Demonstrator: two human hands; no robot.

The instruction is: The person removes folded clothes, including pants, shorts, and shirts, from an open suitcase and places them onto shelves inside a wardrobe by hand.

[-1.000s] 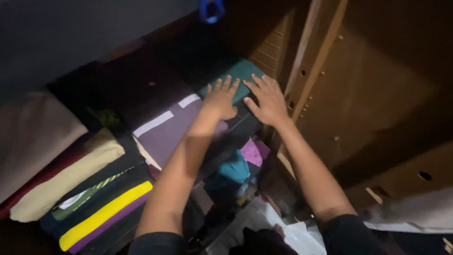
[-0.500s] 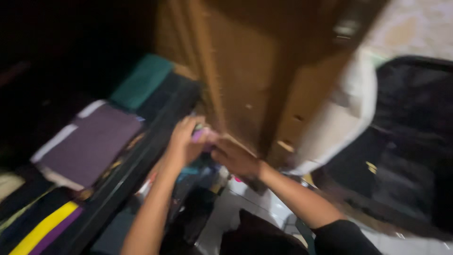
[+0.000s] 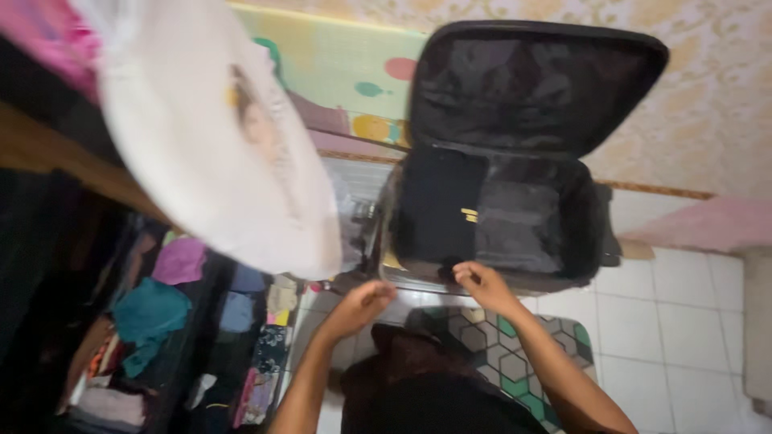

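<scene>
An open black suitcase (image 3: 515, 225) lies on the floor, its lid (image 3: 531, 80) propped against the wall. My right hand (image 3: 485, 284) is at the suitcase's near rim with its fingers bent toward the edge; motion blur hides whether it grips anything. My left hand (image 3: 366, 302) hovers just left of it over the floor, fingers loosely curled with nothing visible in them. The two hands are a short distance apart in front of the suitcase.
A white cloth (image 3: 225, 153) hangs large at the upper left. Cupboard shelves at the left hold loose clothes (image 3: 153, 313) in teal, purple and blue. A hexagon-patterned mat (image 3: 515, 354) lies on white floor tiles (image 3: 683, 321). A colourful play mat (image 3: 346, 72) leans on the wall.
The view has swung right, from the stacked folded clothes in the cupboard to the suitcase on the floor. Both hands left the folded stack and came down to the suitcase's near edge.
</scene>
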